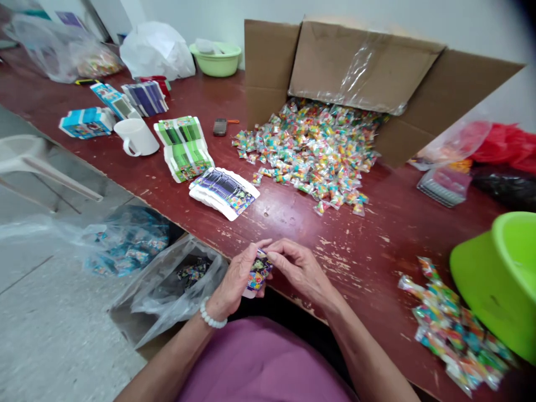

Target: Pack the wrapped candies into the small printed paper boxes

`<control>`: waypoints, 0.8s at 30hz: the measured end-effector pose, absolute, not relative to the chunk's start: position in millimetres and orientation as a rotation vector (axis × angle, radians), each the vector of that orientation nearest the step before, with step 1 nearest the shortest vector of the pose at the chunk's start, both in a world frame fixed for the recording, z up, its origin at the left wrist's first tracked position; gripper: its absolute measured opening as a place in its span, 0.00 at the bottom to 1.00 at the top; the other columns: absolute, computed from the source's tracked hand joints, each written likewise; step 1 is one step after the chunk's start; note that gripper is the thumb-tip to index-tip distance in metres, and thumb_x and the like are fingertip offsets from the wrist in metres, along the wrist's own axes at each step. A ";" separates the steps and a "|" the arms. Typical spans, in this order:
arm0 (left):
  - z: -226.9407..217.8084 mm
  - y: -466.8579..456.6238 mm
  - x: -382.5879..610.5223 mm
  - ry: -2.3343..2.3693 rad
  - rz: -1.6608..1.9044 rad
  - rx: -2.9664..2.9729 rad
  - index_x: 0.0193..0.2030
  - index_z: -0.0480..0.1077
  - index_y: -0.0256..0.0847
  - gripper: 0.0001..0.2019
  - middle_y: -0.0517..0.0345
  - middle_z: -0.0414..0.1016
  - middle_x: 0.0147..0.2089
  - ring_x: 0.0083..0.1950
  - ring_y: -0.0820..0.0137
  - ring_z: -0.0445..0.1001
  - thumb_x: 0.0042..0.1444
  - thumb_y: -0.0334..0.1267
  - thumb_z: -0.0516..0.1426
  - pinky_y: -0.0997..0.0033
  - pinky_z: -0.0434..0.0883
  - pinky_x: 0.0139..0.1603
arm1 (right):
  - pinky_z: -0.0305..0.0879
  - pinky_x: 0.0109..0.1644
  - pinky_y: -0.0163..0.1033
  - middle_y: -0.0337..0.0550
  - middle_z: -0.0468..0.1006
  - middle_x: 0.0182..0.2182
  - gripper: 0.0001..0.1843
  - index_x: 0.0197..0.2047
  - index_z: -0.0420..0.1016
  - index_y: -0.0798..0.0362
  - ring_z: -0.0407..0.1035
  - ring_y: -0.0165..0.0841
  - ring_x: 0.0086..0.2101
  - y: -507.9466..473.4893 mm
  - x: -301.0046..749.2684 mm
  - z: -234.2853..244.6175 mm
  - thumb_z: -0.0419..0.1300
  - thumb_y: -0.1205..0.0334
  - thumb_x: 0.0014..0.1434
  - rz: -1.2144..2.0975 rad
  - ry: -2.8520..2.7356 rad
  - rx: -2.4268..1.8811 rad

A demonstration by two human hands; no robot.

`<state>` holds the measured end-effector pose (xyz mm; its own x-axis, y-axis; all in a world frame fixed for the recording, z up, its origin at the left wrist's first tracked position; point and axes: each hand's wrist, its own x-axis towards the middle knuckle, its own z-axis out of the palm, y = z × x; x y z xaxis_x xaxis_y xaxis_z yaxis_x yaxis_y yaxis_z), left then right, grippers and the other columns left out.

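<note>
Both my hands meet at the near edge of the dark red table (293,212). My left hand (237,279), with a white bead bracelet on the wrist, is closed round a small purple printed card packet (257,273). My right hand (299,268) pinches the top of the same packet with its fingertips. A stack of matching purple cards (224,192) lies on the table just beyond my hands. Further back, a large heap of small colourful wrapped candies (314,148) spills from a tipped cardboard box (360,67).
A green plastic basin (498,279) and loose candy packets (452,329) sit at the right. Green card stacks (184,146), a white mug (136,137), blue boxes (86,121) and a phone (220,127) lie at the left. Plastic bags (167,285) holding packets sit on the floor below.
</note>
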<state>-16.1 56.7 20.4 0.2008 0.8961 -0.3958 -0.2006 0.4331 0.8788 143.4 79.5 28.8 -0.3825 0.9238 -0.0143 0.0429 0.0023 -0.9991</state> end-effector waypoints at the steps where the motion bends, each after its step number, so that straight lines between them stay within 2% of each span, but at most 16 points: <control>1: 20.1 57.2 -14.9 1.095 0.888 0.778 0.64 0.65 0.42 0.32 0.56 0.75 0.34 0.21 0.74 0.72 0.62 0.62 0.49 0.76 0.67 0.19 | 0.68 0.40 0.39 0.43 0.79 0.38 0.10 0.38 0.79 0.49 0.72 0.34 0.33 77.8 143.3 27.3 0.60 0.54 0.64 1.386 -1.604 -1.048; 5: 18.7 64.2 -8.7 0.986 0.856 0.682 0.64 0.61 0.46 0.27 0.57 0.76 0.37 0.22 0.74 0.72 0.63 0.56 0.53 0.74 0.69 0.22 | 0.67 0.46 0.42 0.44 0.78 0.38 0.09 0.42 0.79 0.47 0.72 0.36 0.39 92.2 153.4 17.2 0.57 0.57 0.66 1.167 -1.789 -1.080; 8: 20.8 73.5 -7.6 0.911 0.876 0.572 0.59 0.64 0.45 0.22 0.55 0.77 0.41 0.33 0.70 0.77 0.60 0.47 0.60 0.71 0.74 0.33 | 0.67 0.47 0.44 0.44 0.79 0.38 0.11 0.42 0.78 0.47 0.72 0.38 0.39 130.3 183.6 7.1 0.55 0.54 0.66 1.028 -1.753 -1.235; 11: 22.1 81.8 -12.7 0.966 0.927 0.586 0.51 0.67 0.41 0.19 0.50 0.78 0.48 0.39 0.69 0.76 0.56 0.43 0.64 0.69 0.75 0.39 | 0.65 0.52 0.48 0.52 0.78 0.47 0.16 0.50 0.76 0.52 0.71 0.43 0.44 174.9 223.2 -4.7 0.54 0.57 0.63 0.529 -1.619 -1.704; 14: 17.1 86.9 -22.2 1.053 0.937 0.705 0.48 0.68 0.38 0.21 0.52 0.77 0.46 0.39 0.70 0.74 0.50 0.40 0.68 0.69 0.74 0.39 | 0.59 0.58 0.52 0.58 0.76 0.50 0.18 0.50 0.76 0.56 0.68 0.48 0.50 203.8 250.5 -15.3 0.58 0.63 0.57 0.482 -1.604 -1.810; 17: 10.2 89.8 -32.6 1.164 1.007 0.824 0.49 0.68 0.40 0.25 0.60 0.75 0.39 0.38 0.72 0.73 0.44 0.34 0.70 0.73 0.73 0.39 | 0.60 0.54 0.51 0.54 0.78 0.44 0.17 0.45 0.78 0.54 0.69 0.48 0.47 213.4 258.7 -22.1 0.64 0.63 0.50 0.557 -1.605 -1.829; 19: 8.5 91.2 -38.5 1.178 1.006 0.844 0.52 0.69 0.41 0.28 0.62 0.74 0.39 0.37 0.72 0.74 0.42 0.34 0.70 0.74 0.73 0.38 | 0.63 0.49 0.48 0.49 0.79 0.37 0.16 0.42 0.78 0.54 0.71 0.45 0.42 212.4 256.5 -23.9 0.67 0.62 0.47 0.635 -1.588 -1.828; 22: 9.9 92.5 -44.2 1.180 0.978 0.776 0.50 0.71 0.40 0.26 0.61 0.73 0.37 0.34 0.72 0.74 0.43 0.37 0.71 0.74 0.74 0.32 | 0.66 0.40 0.41 0.44 0.78 0.30 0.14 0.38 0.77 0.55 0.72 0.38 0.33 198.0 243.7 -21.0 0.65 0.56 0.50 0.783 -1.548 -1.777; 24: 10.9 92.8 -45.8 1.214 1.015 0.706 0.47 0.70 0.39 0.25 0.61 0.74 0.36 0.32 0.71 0.75 0.42 0.39 0.71 0.73 0.75 0.28 | 0.66 0.35 0.38 0.43 0.79 0.29 0.15 0.37 0.76 0.54 0.71 0.35 0.29 177.4 228.5 -14.7 0.62 0.51 0.54 0.906 -1.509 -1.685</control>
